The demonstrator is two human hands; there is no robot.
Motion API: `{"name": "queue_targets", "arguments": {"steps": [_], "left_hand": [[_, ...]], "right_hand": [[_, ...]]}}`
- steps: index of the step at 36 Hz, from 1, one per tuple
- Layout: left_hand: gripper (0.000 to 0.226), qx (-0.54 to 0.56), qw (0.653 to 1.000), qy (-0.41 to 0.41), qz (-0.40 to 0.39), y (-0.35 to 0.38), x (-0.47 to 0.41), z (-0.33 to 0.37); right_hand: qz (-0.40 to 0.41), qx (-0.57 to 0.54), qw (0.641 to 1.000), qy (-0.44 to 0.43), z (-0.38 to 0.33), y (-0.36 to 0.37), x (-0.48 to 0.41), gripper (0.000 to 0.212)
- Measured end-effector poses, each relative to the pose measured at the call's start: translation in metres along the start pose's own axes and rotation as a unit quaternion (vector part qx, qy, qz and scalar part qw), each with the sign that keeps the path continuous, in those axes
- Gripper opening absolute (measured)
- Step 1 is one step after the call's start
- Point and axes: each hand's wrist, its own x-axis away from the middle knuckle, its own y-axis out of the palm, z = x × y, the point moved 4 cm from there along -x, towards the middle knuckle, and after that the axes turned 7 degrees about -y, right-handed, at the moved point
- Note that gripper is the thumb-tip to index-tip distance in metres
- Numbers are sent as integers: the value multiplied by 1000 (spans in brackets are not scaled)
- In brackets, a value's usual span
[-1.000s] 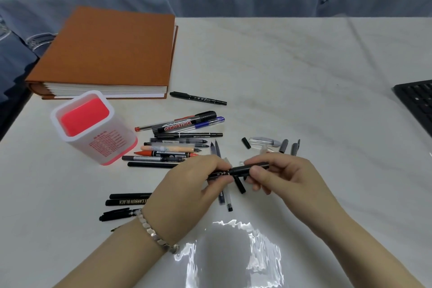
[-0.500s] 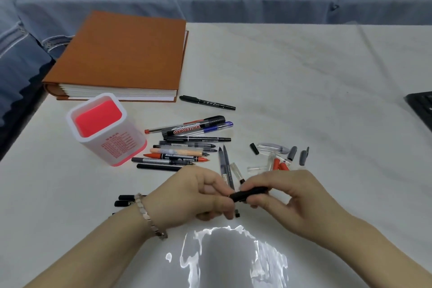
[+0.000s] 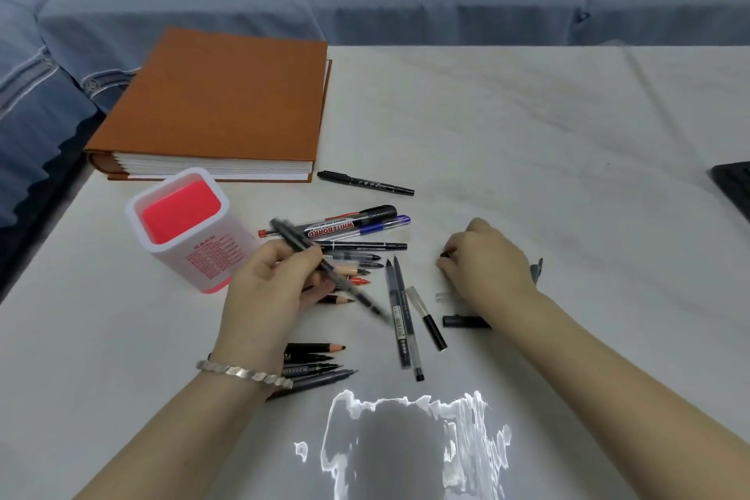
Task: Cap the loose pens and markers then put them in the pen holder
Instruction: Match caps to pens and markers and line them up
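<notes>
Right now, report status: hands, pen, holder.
Left hand grips black pen, blurred. Right hand on small black cap, grip unclear. Pen holder upright, no pens inside.

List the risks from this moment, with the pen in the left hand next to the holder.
1. The black pen held in the left hand is blurred, so I cannot tell whether it is capped; it may go into the pen holder uncapped.
2. Its far end is close to the holder's wall; a knock could tip the holder.
3. The right hand is down among loose caps and may nudge the grey cap away.
</notes>
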Motion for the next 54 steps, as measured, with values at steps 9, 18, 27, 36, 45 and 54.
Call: {"name": "queue_targets", "arguments": {"steps": [9,18,27,36,45,54], "left_hand": [[12,-132,987,-8,-96,5,14,0],[24,-146,979,-31,-141,7,19,-7],[21,-148,979,-43,-131,8,22,-13],[21,-136,979,-52,-141,7,26,-13],[25,-144,977,-43,-154,8,29,-16],[18,-145,982,37,-118,9,35,-17]], "right_hand": [[75,-265,961,-10,3,-9,19,6],[92,-527,845,11,9,-33,67,15],[73,-603,795,7,1,-39,78,19],[68,-598,798,-1,-3,-40,80,20],[40,-602,798,-5,-9,-40,83,23],[12,-596,802,-30,-16,-44,88,24]]}}
